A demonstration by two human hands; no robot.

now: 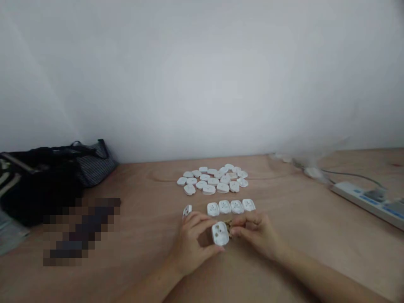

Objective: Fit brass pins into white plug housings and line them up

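My left hand [193,237] grips a small white plastic shell [220,233] between thumb and fingers. The shell is tilted with its inside facing me, and small brass-coloured parts show in it. Close by on the right, my right hand [257,231] has its fingertips pinched together beside some small brass-coloured pieces [229,229]. Whatever lies between those fingertips is too small to make out. Just beyond my hands stands a row of several similar shells [224,206], open side up. Another white shell [187,210] leans on edge behind my left fingers, partly covered by them.
Farther back on the wooden table [148,235] lies a loose cluster of several white shells [213,181]. A black bag [44,181] sits at the left, near a blurred-out dark object [83,231]. At the right are a power strip [368,202] with a cable and clear plastic [312,168].
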